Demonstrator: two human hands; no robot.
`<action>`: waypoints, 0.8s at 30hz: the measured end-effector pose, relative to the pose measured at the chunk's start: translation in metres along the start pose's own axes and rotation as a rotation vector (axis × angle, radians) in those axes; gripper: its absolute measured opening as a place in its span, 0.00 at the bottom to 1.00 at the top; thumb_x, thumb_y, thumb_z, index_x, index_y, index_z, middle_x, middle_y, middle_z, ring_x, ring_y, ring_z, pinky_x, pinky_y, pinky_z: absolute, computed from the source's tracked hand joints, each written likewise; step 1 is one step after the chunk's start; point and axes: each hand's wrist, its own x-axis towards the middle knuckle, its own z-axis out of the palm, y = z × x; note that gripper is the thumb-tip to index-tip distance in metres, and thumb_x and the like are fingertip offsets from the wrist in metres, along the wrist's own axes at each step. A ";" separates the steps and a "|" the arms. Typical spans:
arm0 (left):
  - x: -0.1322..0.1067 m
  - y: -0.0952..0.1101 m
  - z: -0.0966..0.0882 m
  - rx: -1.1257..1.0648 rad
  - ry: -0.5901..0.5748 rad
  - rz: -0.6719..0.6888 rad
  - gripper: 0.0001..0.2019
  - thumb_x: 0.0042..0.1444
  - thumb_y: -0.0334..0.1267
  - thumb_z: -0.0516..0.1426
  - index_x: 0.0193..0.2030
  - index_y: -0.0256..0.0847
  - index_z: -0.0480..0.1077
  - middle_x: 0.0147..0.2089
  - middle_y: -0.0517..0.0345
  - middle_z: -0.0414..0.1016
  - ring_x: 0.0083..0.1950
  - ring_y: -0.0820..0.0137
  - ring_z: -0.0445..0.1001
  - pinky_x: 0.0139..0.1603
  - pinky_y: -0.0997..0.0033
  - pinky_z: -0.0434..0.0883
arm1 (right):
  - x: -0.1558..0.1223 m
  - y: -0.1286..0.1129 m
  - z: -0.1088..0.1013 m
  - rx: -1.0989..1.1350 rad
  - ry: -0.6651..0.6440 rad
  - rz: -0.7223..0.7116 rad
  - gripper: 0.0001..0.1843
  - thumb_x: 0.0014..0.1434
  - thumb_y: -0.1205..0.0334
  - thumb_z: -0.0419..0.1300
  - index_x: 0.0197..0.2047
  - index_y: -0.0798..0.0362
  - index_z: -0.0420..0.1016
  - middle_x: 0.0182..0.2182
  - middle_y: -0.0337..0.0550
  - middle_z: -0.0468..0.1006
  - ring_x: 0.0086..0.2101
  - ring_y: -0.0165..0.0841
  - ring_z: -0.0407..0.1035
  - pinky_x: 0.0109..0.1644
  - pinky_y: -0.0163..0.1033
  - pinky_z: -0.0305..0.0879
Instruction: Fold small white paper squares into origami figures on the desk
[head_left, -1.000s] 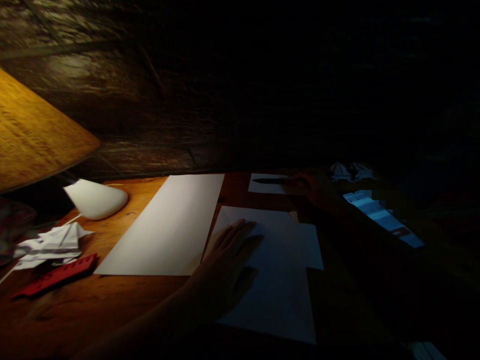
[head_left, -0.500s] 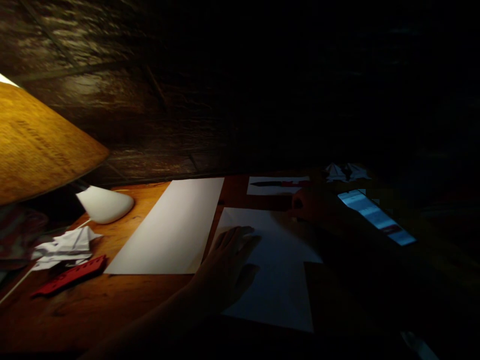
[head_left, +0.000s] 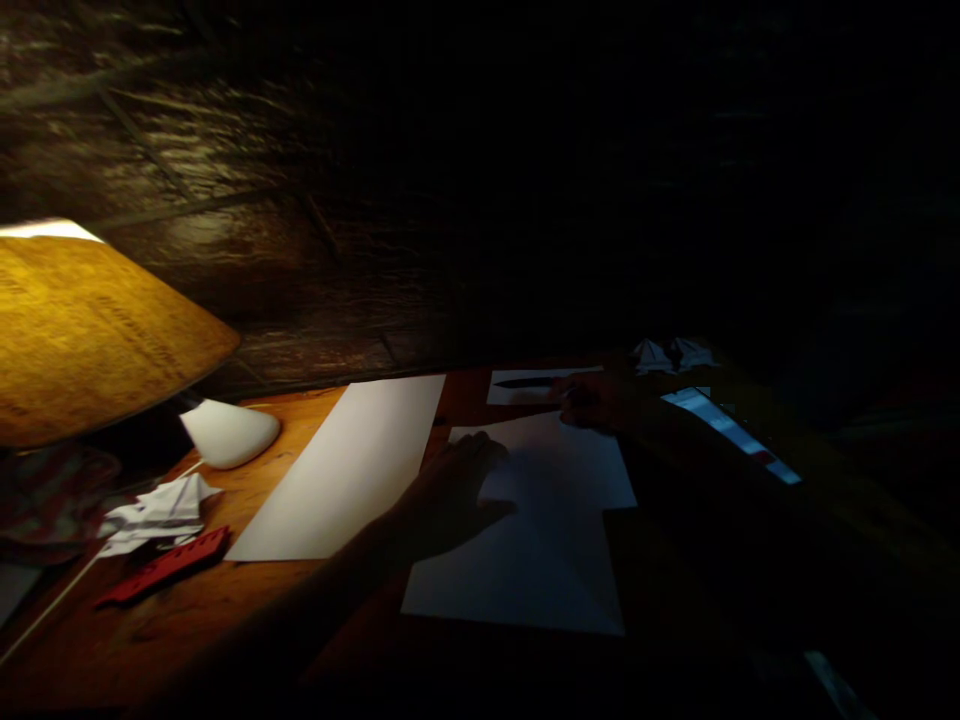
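In dim light, a white sheet of paper (head_left: 544, 545) lies on the wooden table, its outline stepped at the right side as if partly folded or overlapping. My left hand (head_left: 461, 490) rests flat on its left part, fingers stretched and thumb apart. At the far right edge of the paper, my right hand (head_left: 592, 402) has its fingers curled in a pinch on that edge; the fingertips are dark. Just beyond this hand lies a knife (head_left: 525, 382) on a smaller piece of paper (head_left: 501, 396), its handle partly covered by the hand.
Left of my hands lies another white sheet (head_left: 352, 465). A lamp with a yellow shade (head_left: 112, 320) and white base (head_left: 232, 433) stands left, near crumpled paper (head_left: 161, 515) and a red notched object (head_left: 169, 568). Folded paper pieces (head_left: 654, 357) and a lit phone (head_left: 731, 435) are right.
My right hand has moved a little left along the paper's far edge, now overlapping the knife's handle. The left hand stays on the sheet, its thumb more visible. The view has shifted slightly.
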 end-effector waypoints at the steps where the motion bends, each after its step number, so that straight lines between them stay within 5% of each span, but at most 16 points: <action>1: 0.004 -0.002 0.000 -0.018 -0.016 0.000 0.22 0.56 0.41 0.68 0.54 0.40 0.67 0.51 0.50 0.73 0.51 0.56 0.75 0.50 0.53 0.75 | 0.001 0.000 -0.002 -0.003 -0.001 -0.007 0.27 0.50 0.47 0.70 0.49 0.54 0.78 0.40 0.47 0.82 0.37 0.35 0.76 0.39 0.39 0.70; 9: 0.011 -0.012 0.005 -0.122 0.039 0.067 0.35 0.53 0.48 0.70 0.63 0.43 0.62 0.61 0.45 0.67 0.61 0.51 0.69 0.58 0.45 0.72 | -0.003 -0.006 -0.007 -0.075 -0.109 -0.045 0.21 0.48 0.50 0.73 0.43 0.52 0.85 0.44 0.46 0.84 0.44 0.39 0.77 0.51 0.43 0.71; 16: 0.023 -0.021 0.004 -0.287 0.007 -0.045 0.10 0.56 0.41 0.63 0.41 0.41 0.68 0.45 0.55 0.74 0.47 0.60 0.73 0.50 0.57 0.71 | -0.002 -0.002 -0.002 -0.195 -0.072 -0.080 0.19 0.54 0.48 0.69 0.44 0.50 0.85 0.42 0.44 0.85 0.41 0.37 0.78 0.47 0.41 0.72; 19: 0.032 -0.031 -0.006 -0.380 0.012 -0.092 0.04 0.59 0.38 0.58 0.39 0.41 0.69 0.38 0.58 0.74 0.41 0.64 0.74 0.46 0.63 0.72 | 0.002 0.001 -0.003 -0.330 0.082 -0.079 0.16 0.62 0.48 0.62 0.41 0.50 0.84 0.41 0.46 0.85 0.41 0.39 0.78 0.50 0.45 0.71; 24: 0.050 -0.059 -0.033 -0.526 0.083 -0.176 0.11 0.56 0.45 0.59 0.40 0.40 0.73 0.38 0.55 0.79 0.41 0.63 0.77 0.42 0.65 0.72 | 0.005 0.011 -0.011 -0.655 0.470 -0.047 0.18 0.67 0.59 0.55 0.53 0.57 0.80 0.53 0.61 0.78 0.55 0.52 0.68 0.61 0.59 0.60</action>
